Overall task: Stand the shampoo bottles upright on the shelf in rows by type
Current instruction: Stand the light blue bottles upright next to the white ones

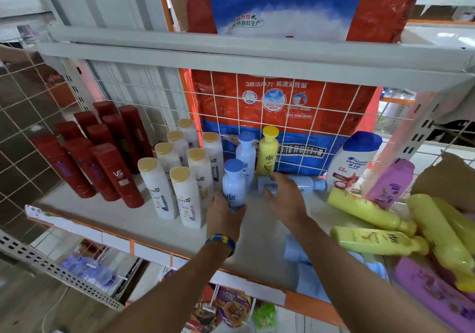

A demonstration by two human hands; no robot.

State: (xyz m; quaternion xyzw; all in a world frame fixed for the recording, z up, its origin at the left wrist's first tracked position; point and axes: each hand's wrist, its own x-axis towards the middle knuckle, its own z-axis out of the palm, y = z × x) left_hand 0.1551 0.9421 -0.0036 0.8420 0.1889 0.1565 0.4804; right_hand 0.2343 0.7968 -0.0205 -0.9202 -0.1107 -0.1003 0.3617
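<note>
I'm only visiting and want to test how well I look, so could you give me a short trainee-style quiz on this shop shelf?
1. True or false: the yellow plastic bottle with a yellow cap against the white wire grid stands upright.
2. What does the person's left grip hold? A: a dark red bottle. B: the upright pale blue plastic bottle with a blue cap. C: a pink bottle.
3. Fill in: the second pale blue plastic bottle, under the right grip, is ____ (upright or lying).
Key: 1 true; 2 B; 3 lying.
</note>
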